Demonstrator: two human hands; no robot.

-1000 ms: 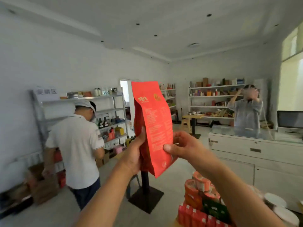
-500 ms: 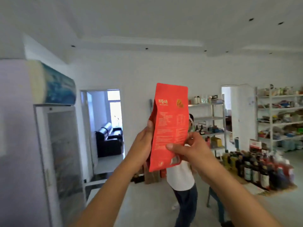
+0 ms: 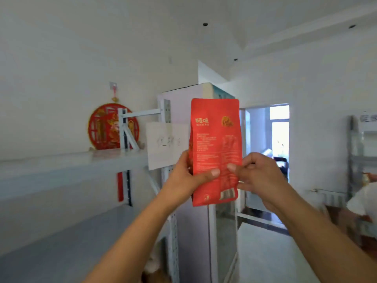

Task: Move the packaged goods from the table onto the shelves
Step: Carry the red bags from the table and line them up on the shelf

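A tall red packaged bag (image 3: pixel 215 139) with gold print stands upright in front of me at chest height. My left hand (image 3: pixel 186 178) grips its lower left edge, thumb across the front. My right hand (image 3: pixel 259 176) pinches the lower right edge, thumb on the front. A white metal shelf unit (image 3: pixel 71 164) runs along the left wall, its upper board and the board below it bare where visible. The bag is held just right of the shelf's end post.
A round red wall ornament (image 3: pixel 111 126) hangs behind the shelf. A white paper sign (image 3: pixel 166 144) is fixed to the end post. A tall fridge (image 3: pixel 204 221) stands behind the bag, a doorway (image 3: pixel 269 152) to its right, another rack (image 3: pixel 363 160) at far right.
My view has swung left, from the room with the other person to the white shelf by the fridge. Both hands have kept hold of the bag; the left thumb now lies across its front.
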